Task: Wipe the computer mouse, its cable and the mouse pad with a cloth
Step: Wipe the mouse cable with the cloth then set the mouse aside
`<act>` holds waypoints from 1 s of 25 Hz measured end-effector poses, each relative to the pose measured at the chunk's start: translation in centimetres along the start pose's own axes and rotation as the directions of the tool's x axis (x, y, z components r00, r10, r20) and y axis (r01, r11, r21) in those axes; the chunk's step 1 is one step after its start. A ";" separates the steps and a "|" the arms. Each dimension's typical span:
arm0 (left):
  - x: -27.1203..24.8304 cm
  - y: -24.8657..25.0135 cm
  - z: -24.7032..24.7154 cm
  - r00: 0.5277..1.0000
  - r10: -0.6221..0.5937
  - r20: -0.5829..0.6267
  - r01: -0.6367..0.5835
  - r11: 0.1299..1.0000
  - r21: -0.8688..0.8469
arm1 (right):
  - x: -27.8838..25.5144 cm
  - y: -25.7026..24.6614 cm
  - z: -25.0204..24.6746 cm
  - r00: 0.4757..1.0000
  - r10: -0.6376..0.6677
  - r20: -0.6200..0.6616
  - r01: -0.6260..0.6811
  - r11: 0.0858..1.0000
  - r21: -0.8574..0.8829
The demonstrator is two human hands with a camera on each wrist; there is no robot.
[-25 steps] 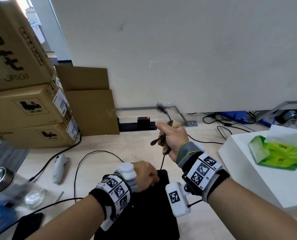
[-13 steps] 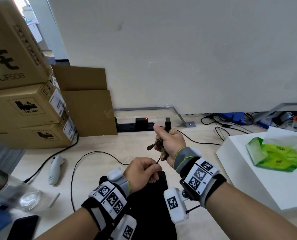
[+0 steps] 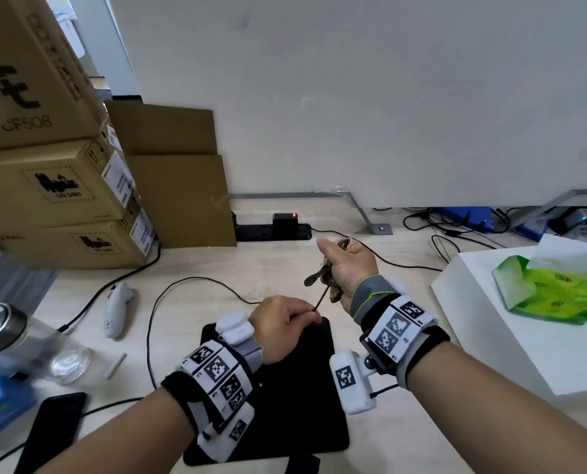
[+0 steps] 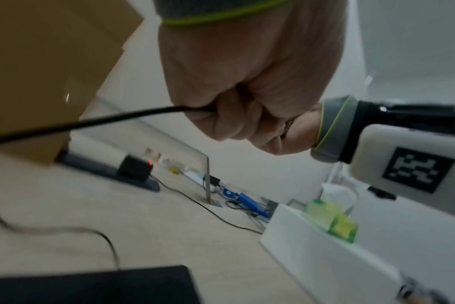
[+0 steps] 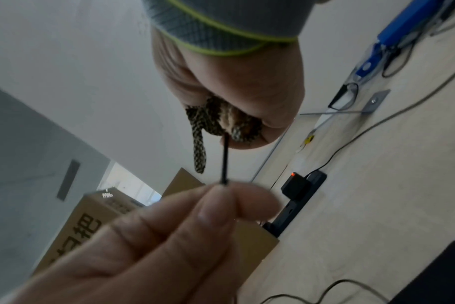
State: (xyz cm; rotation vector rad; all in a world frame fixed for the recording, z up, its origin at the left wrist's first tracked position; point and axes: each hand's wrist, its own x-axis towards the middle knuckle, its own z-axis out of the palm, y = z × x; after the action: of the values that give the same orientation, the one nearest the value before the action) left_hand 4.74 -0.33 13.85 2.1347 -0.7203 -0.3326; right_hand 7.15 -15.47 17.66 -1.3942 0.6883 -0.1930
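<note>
Head view: right hand (image 3: 348, 268) fists a brown patterned cloth (image 3: 322, 278) wrapped around the black cable (image 3: 320, 298). Compared with half a second ago, the plug that stuck out above the fist is no longer visible and the hand sits a bit farther back toward the power strip (image 3: 273, 230). Left hand (image 3: 280, 328) pinches the cable just below, over the top edge of the black mouse pad (image 3: 285, 405), about where it was before. Short taut stretch of cable runs between the two hands. White mouse (image 3: 117, 309) lies on the desk (image 3: 285, 268) to the left, unmoved, well apart from the pad.

Left wrist view: left hand (image 4: 247, 82) curled tight, cable (image 4: 78, 123) coming out of the fist to the left; pad corner (image 4: 91, 286) below, blurry.

Right wrist view: right hand (image 5: 234, 92) closed on the cloth (image 5: 221, 121), one end dangling; cable (image 5: 225, 160) drops straight down into the left fingertips (image 5: 213, 207), blurred.
</note>
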 end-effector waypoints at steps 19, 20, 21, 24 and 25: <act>-6.7 -12.9 4.5 0.829 -0.558 0.029 0.507 0.774 0.380 | -1.3 11.8 -5.4 0.984 0.073 0.164 0.058 0.734 -0.676; -5.9 -11.7 4.6 0.828 -0.560 0.007 0.531 0.789 0.309 | -1.4 12.0 -5.7 0.986 0.091 0.136 0.023 0.748 -0.663; -4.6 -10.3 5.0 0.838 -0.545 -0.015 0.532 0.810 0.247 | -1.4 12.3 -6.1 0.988 0.111 0.106 -0.020 0.779 -0.627; -1.4 -5.8 6.5 0.876 -0.481 -0.043 0.481 0.864 0.148 | -1.4 12.4 -6.6 0.981 0.184 0.058 -0.137 0.877 -0.460; -0.6 -4.8 7.2 0.893 -0.447 -0.057 0.451 0.882 0.137 | -1.1 12.4 -6.8 0.981 0.190 0.031 -0.161 0.899 -0.407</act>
State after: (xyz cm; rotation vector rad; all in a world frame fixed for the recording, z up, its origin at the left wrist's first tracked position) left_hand 2.71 -2.23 5.63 2.4339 -0.2276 -0.5118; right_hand -0.77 -18.15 6.15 -1.7125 0.8221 0.1523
